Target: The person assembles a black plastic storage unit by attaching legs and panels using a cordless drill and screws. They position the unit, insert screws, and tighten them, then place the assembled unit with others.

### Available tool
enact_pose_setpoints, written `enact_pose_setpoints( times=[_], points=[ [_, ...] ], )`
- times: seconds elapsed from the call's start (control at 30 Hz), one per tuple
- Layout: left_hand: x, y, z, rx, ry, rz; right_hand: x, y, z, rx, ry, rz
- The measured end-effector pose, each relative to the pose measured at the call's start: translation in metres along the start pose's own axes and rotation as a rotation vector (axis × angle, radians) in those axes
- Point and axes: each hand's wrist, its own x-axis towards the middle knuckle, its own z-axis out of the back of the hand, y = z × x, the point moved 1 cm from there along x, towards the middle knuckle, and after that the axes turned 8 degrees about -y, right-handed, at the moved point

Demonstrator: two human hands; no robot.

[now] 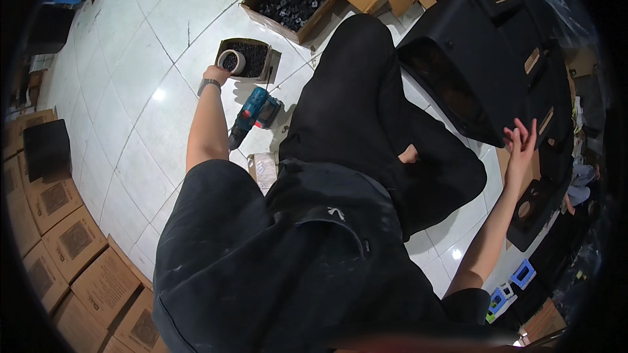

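Observation:
My left hand (pixel 218 76) is at the near left of a small cardboard box (pixel 269 68), its fingers closed at a round beige cup (pixel 240 61). Small dark pieces lie inside the cup, and black screws (pixel 256 52) fill the box around it; my fingertips are partly hidden. A teal and black cordless drill (pixel 250 114) lies on the floor below that hand. Over on the right, my right hand (pixel 520 138) is raised with its fingers spread, holding nothing. It is next to the lower corner of a large black cabinet (pixel 481 91) with an open hollow side.
A bigger cardboard box (pixel 246 8) of black plastic parts stands ahead, beside another open carton (pixel 376 1). Stacked brown cartons (pixel 104 287) line the left. More black cabinets (pixel 517 26) stand at right. A small plastic packet (pixel 265 170) lies by my legs; blue plastic stools (pixel 523 274) are lower right.

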Motion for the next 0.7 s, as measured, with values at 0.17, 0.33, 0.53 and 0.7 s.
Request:
enact_pose_setpoints(
  times=[0.17, 0.33, 0.53, 0.7],
  points=[
    [-0.009, 0.017, -0.027, -0.08, 0.1, -0.139, -0.064, -0.003, 0.001, -0.078, 0.179, -0.066],
    [-0.033, -0.047, 0.004, -0.237, -0.261, -0.243, -0.091, -0.016, -0.008, -0.075, 0.172, -0.203],
    [0.019, -0.021, -0.015, 0.068, -0.075, -0.084, -0.097, -0.004, -0.05, -0.091, 0.309, -0.221],
    [-0.008, -0.057, -0.002, 0.076, -0.122, -0.057, -0.118, -0.001, -0.061, -0.079, 0.329, -0.287]
  ],
)
